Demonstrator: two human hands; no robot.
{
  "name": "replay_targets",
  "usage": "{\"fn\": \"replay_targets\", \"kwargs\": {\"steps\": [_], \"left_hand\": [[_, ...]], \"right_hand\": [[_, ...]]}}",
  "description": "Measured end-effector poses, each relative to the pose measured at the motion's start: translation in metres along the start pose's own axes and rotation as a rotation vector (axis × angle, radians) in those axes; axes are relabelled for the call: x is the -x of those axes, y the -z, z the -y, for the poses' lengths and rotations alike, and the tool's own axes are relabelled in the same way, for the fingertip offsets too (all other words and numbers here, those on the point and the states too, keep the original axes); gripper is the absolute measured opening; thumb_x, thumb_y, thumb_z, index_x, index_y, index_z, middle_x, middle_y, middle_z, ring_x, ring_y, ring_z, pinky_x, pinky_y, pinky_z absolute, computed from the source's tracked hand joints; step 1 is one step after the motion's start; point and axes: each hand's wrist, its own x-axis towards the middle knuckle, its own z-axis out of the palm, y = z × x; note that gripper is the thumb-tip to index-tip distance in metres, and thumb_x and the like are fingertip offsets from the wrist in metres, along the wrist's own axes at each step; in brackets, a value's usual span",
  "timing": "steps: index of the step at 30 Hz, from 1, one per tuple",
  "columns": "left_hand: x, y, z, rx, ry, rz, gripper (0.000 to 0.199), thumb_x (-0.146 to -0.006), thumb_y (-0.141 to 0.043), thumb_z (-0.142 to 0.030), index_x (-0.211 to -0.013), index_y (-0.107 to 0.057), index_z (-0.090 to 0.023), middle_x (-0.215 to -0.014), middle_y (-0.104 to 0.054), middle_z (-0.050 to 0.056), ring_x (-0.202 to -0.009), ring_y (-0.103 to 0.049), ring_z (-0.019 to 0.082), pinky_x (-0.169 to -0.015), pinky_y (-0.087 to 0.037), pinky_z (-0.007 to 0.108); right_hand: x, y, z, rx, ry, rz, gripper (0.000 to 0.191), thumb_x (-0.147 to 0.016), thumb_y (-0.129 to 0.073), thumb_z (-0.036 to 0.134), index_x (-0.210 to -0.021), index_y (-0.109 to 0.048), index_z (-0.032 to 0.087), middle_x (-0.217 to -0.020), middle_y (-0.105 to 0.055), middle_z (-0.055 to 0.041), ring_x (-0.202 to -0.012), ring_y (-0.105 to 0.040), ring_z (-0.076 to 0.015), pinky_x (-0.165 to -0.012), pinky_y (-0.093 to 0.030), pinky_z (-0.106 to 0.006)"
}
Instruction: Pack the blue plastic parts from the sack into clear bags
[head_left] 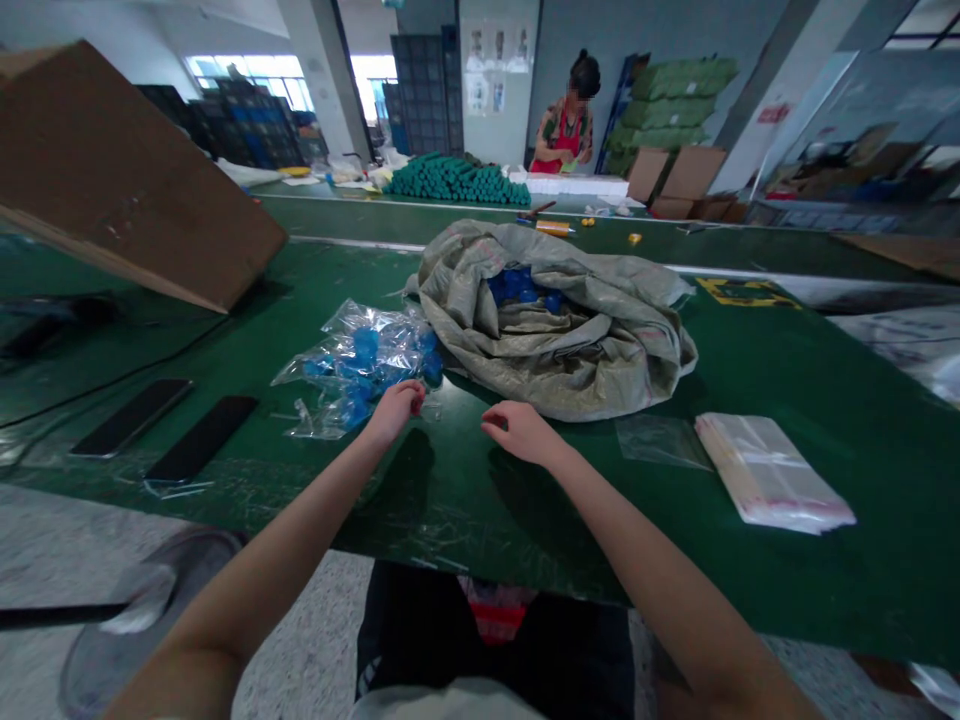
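A: How is the left grip (401,403) set?
B: Its fingers are curled inward at the right edge of the clear plastic bags (341,385); whether anything is pinched there cannot be told.

A: And the right grip (519,432)?
B: It is held half spread, loosely curved above the worktop (469,515), with a small gap left between thumb and forefinger. It is set well apart from the left one.

A: Where are the blue pieces (365,345) found?
B: Some are wrapped in the bags, just left of and beyond the left grip. More are seen in the mouth of the woven sack (622,355), which is slumped just beyond the right grip.

A: What is placed to the right of the right grip?
B: A flat clear sleeve (660,440) is laid there first, and farther out a banded stack of sleeves (772,470).

A: And to the left of the left grip?
B: Two dark phones (201,438) are laid side by side, and a cardboard box (127,180) is tilted beyond them.

A: Far ahead of both?
B: Green rolls (454,180) are piled, and a co-worker (562,135) in a red apron is seen.
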Motion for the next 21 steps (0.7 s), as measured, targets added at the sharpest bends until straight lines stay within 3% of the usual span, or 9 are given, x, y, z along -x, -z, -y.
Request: {"fn": "replay_targets", "kwargs": {"steps": [2,9,11,14,17,21], "left_hand": [[0.004,0.002,-0.001,0.145,0.033,-0.045,0.007,-0.061,-0.051,-0.016,-0.054,-0.050,-0.018,-0.053,-0.043,-0.001,-0.050,-0.041,0.011,-0.049,-0.034,0.022],[0.021,0.014,-0.005,0.486,0.119,-0.233,0.039,-0.089,-0.042,-0.034,-0.054,-0.031,-0.020,-0.052,-0.029,-0.004,-0.047,-0.037,0.010,-0.047,-0.033,0.022],[0.023,0.018,-0.004,0.518,0.077,-0.263,0.040,-0.090,-0.044,-0.036,-0.056,-0.029,-0.021,-0.053,-0.031,-0.004,-0.049,-0.040,0.009,-0.049,-0.034,0.022],[0.025,0.021,-0.001,0.555,-0.008,-0.304,0.040,-0.088,-0.050,-0.039,-0.058,-0.031,-0.020,-0.057,-0.039,-0.003,-0.054,-0.045,0.010,-0.052,-0.037,0.022],[0.026,0.022,0.003,0.665,-0.037,-0.314,0.038,-0.088,-0.050,-0.034,-0.057,-0.035,-0.019,-0.059,-0.044,-0.001,-0.057,-0.050,0.010,-0.054,-0.039,0.022],[0.025,0.021,0.007,0.800,-0.011,-0.284,0.037,-0.090,-0.046,-0.030,-0.056,-0.038,-0.019,-0.059,-0.047,-0.001,-0.059,-0.053,0.010,-0.057,-0.042,0.022]], "right_hand": [[-0.020,-0.018,0.008,0.050,-0.040,0.015,0.024,-0.091,-0.059,0.032,-0.099,-0.072,0.013,-0.096,-0.070,-0.0115,-0.086,-0.064,-0.0205,-0.082,-0.048,-0.032],[-0.095,-0.073,0.026,0.203,-0.050,0.050,0.059,-0.084,-0.070,0.043,-0.128,-0.057,0.006,-0.128,-0.053,-0.0233,-0.116,-0.055,-0.0309,-0.101,-0.042,-0.039],[-0.112,-0.080,0.026,0.202,-0.024,0.061,0.048,-0.085,-0.070,0.037,-0.122,-0.062,0.009,-0.126,-0.055,-0.0211,-0.114,-0.057,-0.0291,-0.099,-0.043,-0.038],[-0.127,-0.085,0.023,0.155,-0.006,0.074,0.017,-0.091,-0.060,0.022,-0.098,-0.071,0.012,-0.109,-0.065,-0.0164,-0.103,-0.062,-0.0238,-0.092,-0.045,-0.032],[-0.127,-0.084,0.024,0.132,-0.029,0.061,0.016,-0.090,-0.055,0.013,-0.087,-0.071,0.012,-0.100,-0.068,-0.0167,-0.096,-0.064,-0.0230,-0.086,-0.046,-0.031],[-0.112,-0.081,0.033,0.054,-0.078,0.019,0.018,-0.094,-0.051,0.021,-0.094,-0.068,0.015,-0.096,-0.071,-0.0123,-0.089,-0.066,-0.0202,-0.079,-0.048,-0.029]]}}
